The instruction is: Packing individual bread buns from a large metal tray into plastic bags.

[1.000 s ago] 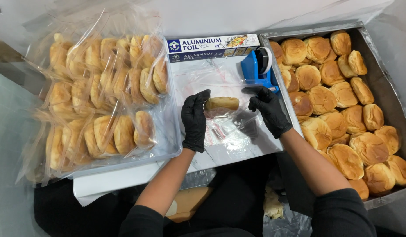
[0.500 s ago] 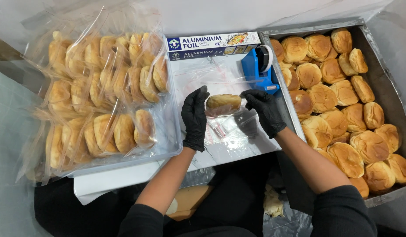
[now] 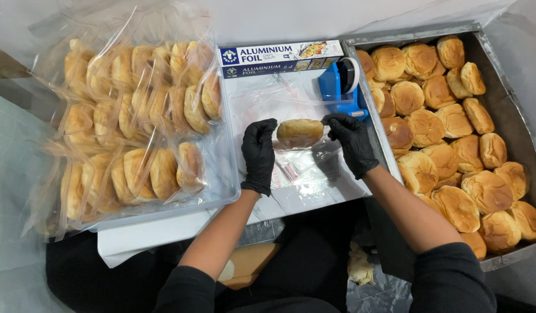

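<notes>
Item: bun (image 3: 299, 132) in clear bag (image 3: 314, 152), held over the worktop (image 3: 314, 191). Left hand (image 3: 260, 155) and right hand (image 3: 350, 142) pinched the bag ends. Best handled taut and level, without squashing.

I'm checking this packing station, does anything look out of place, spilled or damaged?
Nothing stands out. Both gloved hands, left hand and right hand, hold a bun in a clear bag. Bagged buns fill the plastic tub; loose buns sit inside the metal tray.
</notes>
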